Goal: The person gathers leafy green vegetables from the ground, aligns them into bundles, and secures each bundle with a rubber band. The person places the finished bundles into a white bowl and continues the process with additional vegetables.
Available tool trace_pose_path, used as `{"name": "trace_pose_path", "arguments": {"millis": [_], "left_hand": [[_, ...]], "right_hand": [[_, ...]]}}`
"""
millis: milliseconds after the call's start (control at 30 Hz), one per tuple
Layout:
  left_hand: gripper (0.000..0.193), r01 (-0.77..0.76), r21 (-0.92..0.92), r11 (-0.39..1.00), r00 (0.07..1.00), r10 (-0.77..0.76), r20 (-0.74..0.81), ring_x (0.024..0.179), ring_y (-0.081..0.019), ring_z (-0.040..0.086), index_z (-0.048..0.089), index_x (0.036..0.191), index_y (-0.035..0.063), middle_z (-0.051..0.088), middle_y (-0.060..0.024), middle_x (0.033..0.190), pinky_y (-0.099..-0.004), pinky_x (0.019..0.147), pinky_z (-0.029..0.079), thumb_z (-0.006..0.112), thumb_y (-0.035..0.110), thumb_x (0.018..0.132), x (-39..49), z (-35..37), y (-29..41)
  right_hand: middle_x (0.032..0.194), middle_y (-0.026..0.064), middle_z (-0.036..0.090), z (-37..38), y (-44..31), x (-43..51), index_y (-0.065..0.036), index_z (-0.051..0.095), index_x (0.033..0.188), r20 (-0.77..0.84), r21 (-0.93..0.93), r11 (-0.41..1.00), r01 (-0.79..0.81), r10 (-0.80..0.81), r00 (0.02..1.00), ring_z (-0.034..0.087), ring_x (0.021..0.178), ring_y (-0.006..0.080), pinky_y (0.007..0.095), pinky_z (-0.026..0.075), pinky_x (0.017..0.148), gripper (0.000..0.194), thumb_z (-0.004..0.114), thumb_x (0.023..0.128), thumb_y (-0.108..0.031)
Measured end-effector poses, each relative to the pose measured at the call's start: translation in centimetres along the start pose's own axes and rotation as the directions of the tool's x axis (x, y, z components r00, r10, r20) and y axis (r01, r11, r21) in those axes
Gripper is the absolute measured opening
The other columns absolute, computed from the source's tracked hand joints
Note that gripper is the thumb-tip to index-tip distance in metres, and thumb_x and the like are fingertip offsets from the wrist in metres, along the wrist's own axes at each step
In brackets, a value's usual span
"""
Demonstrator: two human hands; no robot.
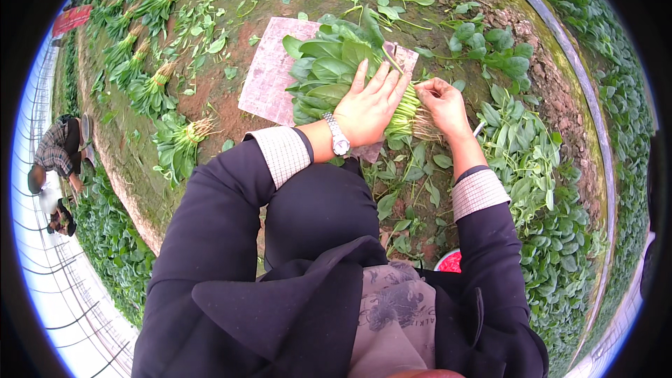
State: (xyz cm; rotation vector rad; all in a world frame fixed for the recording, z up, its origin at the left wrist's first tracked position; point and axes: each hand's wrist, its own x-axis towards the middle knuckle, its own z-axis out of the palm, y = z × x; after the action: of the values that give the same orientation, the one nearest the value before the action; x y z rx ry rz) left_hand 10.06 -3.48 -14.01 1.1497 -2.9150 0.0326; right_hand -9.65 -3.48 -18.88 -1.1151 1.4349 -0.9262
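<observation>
A bunch of leafy greens that looks like spinach (pixel 328 68) lies on a pinkish, worn sheet (pixel 266 71) on the soil in front of my knee. My left hand (pixel 367 107), with a metal watch on the wrist, presses it down, palm and spread fingers across the leaves and upper stems. Pale stems and thin roots (pixel 426 125) point right. At that root end, my right hand (pixel 445 102) has thumb and fingers pinched together; what lies between the fingertips is hidden. A pale, narrow object (pixel 479 128) shows partly behind my right wrist.
Tied bunches (pixel 191 136) lie in rows at left. A loose leaf pile (pixel 520 157) is right of my forearm. A grey hose or pipe (pixel 583 71) borders the bed. Behind my right sleeve is a container with red contents (pixel 449 261). Another person (pixel 58 149) crouches far left.
</observation>
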Motion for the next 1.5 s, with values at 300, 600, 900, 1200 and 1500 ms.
{"name": "trace_pose_path", "arguments": {"millis": [300,600,900,1200,1500], "left_hand": [[0.075,-0.032,0.152,0.988,0.997,0.043,-0.069,0.12,-0.0287,0.041,0.033,0.138,-0.0016,0.046,-0.0124,0.119,-0.0567,0.108,0.013,0.06,0.024,0.073,-0.1,0.0,0.3],[0.068,-0.007,0.221,0.975,0.995,0.029,-0.095,0.11,-0.0261,0.043,0.035,0.139,0.0015,0.046,-0.0105,0.114,-0.0538,0.107,0.017,0.053,0.017,0.075,-0.2,-0.9,0.8],[0.069,-0.077,0.076,0.994,0.993,0.083,-0.083,0.134,-0.0319,0.029,0.034,0.14,0.0023,0.036,-0.0129,0.14,-0.0604,0.107,0.013,0.054,0.015,0.075,0.3,-0.4,0.0],[0.058,-0.059,0.119,0.991,0.994,0.07,-0.087,0.113,-0.03,0.045,0.042,0.13,-0.0015,0.05,-0.0136,0.11,-0.0547,0.109,0.016,0.053,0.016,0.075,0.6,-0.8,0.1],[0.064,0.004,0.121,0.993,0.999,0.002,-0.047,0.111,-0.0298,0.042,0.04,0.133,0.0001,0.047,-0.0137,0.11,-0.0514,0.107,0.02,0.055,0.018,0.073,0.3,-0.6,0.4]], "right_hand": [[0.101,0.0036,0.064,-0.1,0.6,1.2,-0.001,0.064,0.105,0.088,0.255,0.957,-0.136,0.117,0.989,0.056,0.092,0.0106,0.0246,0.043,0.086,0.02,0.06,0.085,-0.006],[0.1,0.0049,0.064,-0.2,0.2,1.2,0.0,0.064,0.104,0.151,0.277,0.949,-0.153,0.114,0.982,0.057,0.089,0.0117,0.0247,0.044,0.084,0.024,0.054,0.083,0.002],[0.091,0.0009,0.061,-0.8,-0.8,1.8,-0.001,0.062,0.105,0.235,-0.045,0.982,-0.184,0.19,0.953,0.051,0.076,0.0077,0.0219,0.043,0.073,0.026,0.058,0.08,0.0],[0.086,-0.0009,0.062,-0.5,1.5,2.9,-0.002,0.063,0.097,0.217,0.053,0.999,-0.002,-0.01,0.976,0.054,0.076,0.0074,0.0215,0.045,0.071,0.017,0.064,0.081,-0.005],[0.089,-0.0005,0.061,-0.7,0.5,3.1,-0.001,0.062,0.097,0.273,-0.131,0.991,-0.026,0.061,0.96,0.055,0.08,0.0064,0.0217,0.045,0.076,0.018,0.058,0.081,0.004]]}}
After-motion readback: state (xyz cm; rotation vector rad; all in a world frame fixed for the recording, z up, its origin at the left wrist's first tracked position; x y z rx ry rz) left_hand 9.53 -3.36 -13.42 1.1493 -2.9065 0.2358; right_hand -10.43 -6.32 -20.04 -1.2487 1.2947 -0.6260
